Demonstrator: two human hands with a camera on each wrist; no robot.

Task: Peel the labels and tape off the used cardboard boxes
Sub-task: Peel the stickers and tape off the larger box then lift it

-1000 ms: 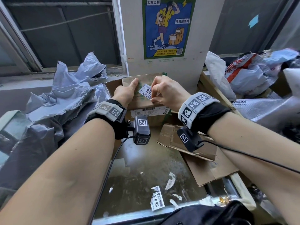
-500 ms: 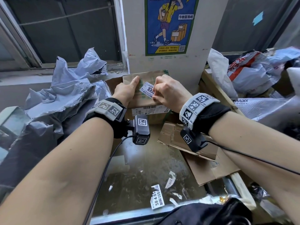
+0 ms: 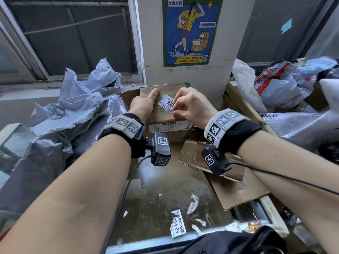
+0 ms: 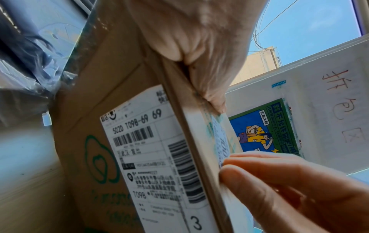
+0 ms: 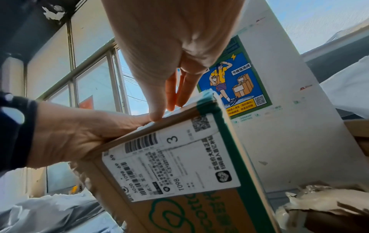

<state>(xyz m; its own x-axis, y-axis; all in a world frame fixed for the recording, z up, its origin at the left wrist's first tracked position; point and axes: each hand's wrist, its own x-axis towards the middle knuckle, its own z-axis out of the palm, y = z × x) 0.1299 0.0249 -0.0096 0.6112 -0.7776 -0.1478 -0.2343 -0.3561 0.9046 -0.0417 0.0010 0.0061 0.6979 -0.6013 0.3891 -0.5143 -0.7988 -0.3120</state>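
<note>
Nearest, on the wet glass-topped table [image 3: 165, 189], lie scraps of peeled paper [image 3: 177, 226]. Farther in stands the cardboard box [image 3: 165, 118], its big shipping label [image 3: 170, 125] on the near face, not yet peeled.

On the box top lies the small white label [image 3: 167, 104], its long axis slanting from far left to near right. The right hand [image 3: 192, 107] sits just right of it, fingers curled, and appears to pinch its near-right corner, though the pinch itself is half hidden.

The left hand [image 3: 145, 104] lies to the label's left, fingers straight, pressing the box top flat. So the peel, I judge, should run from the right hand's corner leftward and away, along the label's length, toward the bracing hand.

Behind stands the white pillar with its poster [image 3: 190, 30].
</note>
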